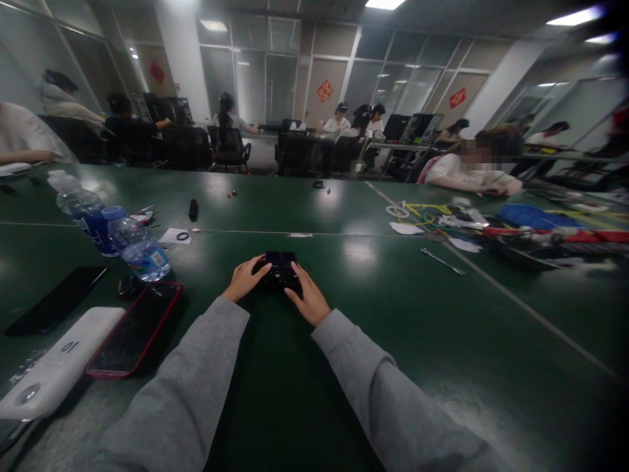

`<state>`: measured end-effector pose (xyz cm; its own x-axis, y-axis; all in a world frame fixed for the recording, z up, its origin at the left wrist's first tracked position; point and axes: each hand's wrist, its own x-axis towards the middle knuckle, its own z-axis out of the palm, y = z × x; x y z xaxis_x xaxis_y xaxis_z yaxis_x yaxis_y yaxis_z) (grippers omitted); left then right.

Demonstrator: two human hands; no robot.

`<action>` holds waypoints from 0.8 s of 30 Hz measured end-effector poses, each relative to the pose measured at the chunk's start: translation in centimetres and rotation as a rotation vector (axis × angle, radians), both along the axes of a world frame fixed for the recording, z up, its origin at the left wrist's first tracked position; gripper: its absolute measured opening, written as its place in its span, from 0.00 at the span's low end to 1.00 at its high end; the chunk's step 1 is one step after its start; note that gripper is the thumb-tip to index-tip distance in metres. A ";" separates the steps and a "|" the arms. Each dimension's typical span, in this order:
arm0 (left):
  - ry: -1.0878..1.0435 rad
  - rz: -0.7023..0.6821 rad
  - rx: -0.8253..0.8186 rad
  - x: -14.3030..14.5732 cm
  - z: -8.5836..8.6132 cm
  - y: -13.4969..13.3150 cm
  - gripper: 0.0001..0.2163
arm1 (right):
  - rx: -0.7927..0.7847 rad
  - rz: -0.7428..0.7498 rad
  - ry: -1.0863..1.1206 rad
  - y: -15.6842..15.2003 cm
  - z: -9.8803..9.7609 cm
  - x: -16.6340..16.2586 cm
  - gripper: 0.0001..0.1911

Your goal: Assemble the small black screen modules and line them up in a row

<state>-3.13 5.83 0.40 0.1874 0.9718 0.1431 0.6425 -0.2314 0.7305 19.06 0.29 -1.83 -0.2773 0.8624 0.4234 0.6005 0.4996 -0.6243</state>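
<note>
Between my two hands, on the green table (pixel 417 341), is a small black device (pixel 281 270) with shiny square panels; its exact kind is hard to make out. My left hand (pixel 246 278) grips its left side, thumb on the near edge and fingers curled around the far side. On the opposite side my right hand (pixel 308 295) holds it with fingers along the edge and thumb at the near corner. Parts of the device are covered by the fingers. Grey sleeves reach to both wrists.
Left of my arms lie a red-cased phone (pixel 137 328), a white power bank (pixel 63 360), a dark phone (pixel 56 300) and two water bottles (pixel 140 249) (pixel 83 210). On the right are a wrench (pixel 442 261) and tangled cables (pixel 427 213). Several people sit farther back.
</note>
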 end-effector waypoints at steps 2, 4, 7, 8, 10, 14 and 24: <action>-0.020 -0.012 -0.017 0.0 0.2 0.0 0.28 | -0.013 -0.022 0.041 0.1 -0.3 0.0 0.41; -0.033 -0.024 -0.036 -0.1 0.3 0.0 0.30 | -0.039 -0.045 0.061 0.2 -0.5 0.0 0.44; -0.028 -0.038 -0.047 -0.2 0.4 0.0 0.34 | -0.032 -0.030 0.038 0.0 -0.2 -0.1 0.43; -0.026 -0.041 -0.047 -0.2 0.4 0.0 0.35 | -0.019 -0.016 0.019 -0.1 0.1 -0.1 0.42; -0.026 -0.045 -0.047 -0.2 0.4 -0.1 0.36 | -0.002 0.004 -0.033 -0.3 0.5 -0.1 0.38; -0.042 -0.044 -0.049 -0.1 0.6 -0.2 0.35 | -0.033 -0.017 -0.113 -0.5 1.1 -0.2 0.32; -0.021 -0.005 -0.038 0.0 0.1 0.0 0.34 | -0.004 -0.083 -0.115 -0.6 1.1 -0.3 0.32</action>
<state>-3.16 5.87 0.51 0.1894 0.9757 0.1098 0.6256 -0.2061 0.7524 18.74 -0.32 -0.76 -0.2516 0.8860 0.3895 0.7072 0.4430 -0.5510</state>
